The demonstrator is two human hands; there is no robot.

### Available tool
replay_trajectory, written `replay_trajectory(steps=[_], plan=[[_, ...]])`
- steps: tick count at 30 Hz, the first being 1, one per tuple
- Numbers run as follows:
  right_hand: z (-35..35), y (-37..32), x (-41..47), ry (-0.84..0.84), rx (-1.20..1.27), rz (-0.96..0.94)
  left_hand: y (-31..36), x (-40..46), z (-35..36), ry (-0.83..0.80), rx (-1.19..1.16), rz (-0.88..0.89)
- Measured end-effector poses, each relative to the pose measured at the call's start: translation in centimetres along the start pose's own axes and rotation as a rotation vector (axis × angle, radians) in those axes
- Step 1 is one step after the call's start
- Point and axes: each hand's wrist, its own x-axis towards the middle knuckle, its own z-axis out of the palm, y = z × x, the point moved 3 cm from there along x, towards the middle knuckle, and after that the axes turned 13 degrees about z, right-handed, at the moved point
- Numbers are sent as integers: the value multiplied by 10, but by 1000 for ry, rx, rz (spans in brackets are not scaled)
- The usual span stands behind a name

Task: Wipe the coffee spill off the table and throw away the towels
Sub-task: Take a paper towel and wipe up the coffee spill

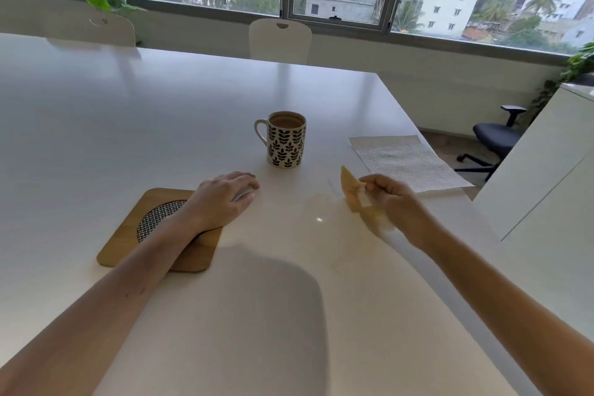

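At four o'clock from the leaf-patterned ceramic mug [287,139], our right hand [393,202] pinches a coffee-soaked brown paper towel [353,192] above the faint spill [316,219]; left hand [225,198] rests curled on something white; binning it comes next, we judge.

Glossy table, glazed mug, wood and paper

The white table [160,112] is smooth and faintly glossy, with a wet sheen near the right. The mug [286,140] looks like glazed ceramic. The coaster [128,241] is matt wood with a woven centre. The far-right paper towel [405,161] is embossed; the stained towel [352,191] is limp, damp paper.
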Motion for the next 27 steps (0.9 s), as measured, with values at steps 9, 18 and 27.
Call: replay_trajectory(steps=[9,18,27], plan=[[71,15,-27,-427,-264,-137,0,-1,-1,5,-6,-2],[1,-7,-51,-835,-361,140,0,0,0,1,4,-1],[-49,-34,-16,-114,60,200,-1,0,1,-3,9,7]])
